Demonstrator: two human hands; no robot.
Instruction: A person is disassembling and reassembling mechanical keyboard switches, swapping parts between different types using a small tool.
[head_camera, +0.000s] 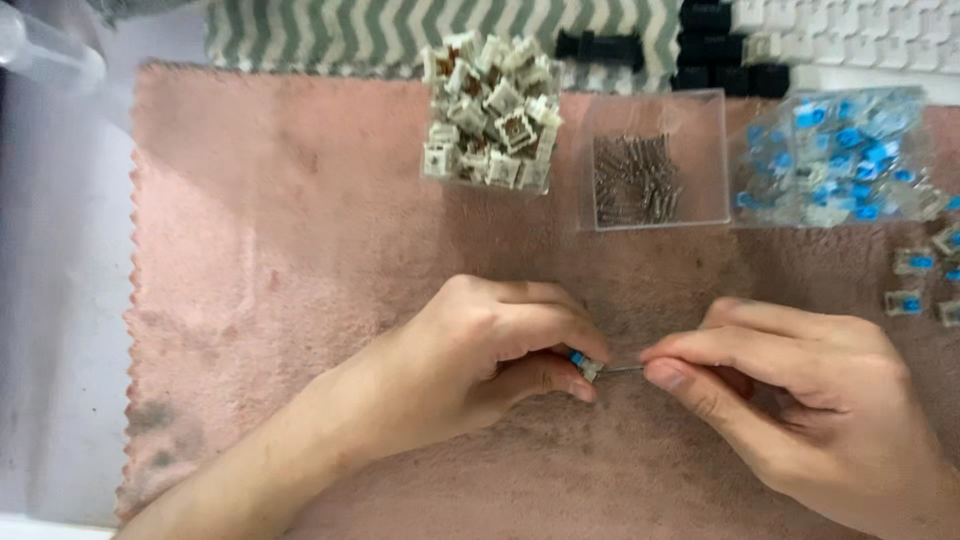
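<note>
L hand (490, 345) pinches a small clear keyboard switch part with a blue stem (585, 366) betw thumb & forefinger tips; fingers (560, 330) clenched round it, so only its right end shows past the fingertips. It sits just above the pink fuzzy cloth mat (280, 250), roughly mid-frame, betw the two hands. R hand (800, 400) grips a thin metal tool (622, 369), thumb & forefinger closed tight on it; the tip points left & touches the switch part's exposed end.

The part looks tiny: pale see-through body, bright blue bit on its upper left, mostly hidden by the fingers. Too small & blurred for more detail.

Further back on the mat: clear square box of white-and-brown switch housings (490, 110), clear square box of small metal springs (650, 170), clear box of blue-stemmed switches (835, 155). A few loose blue-stemmed switches (915, 270) lie far right, well apart from the hands. Mat rests on a pale bench (60, 300).
</note>
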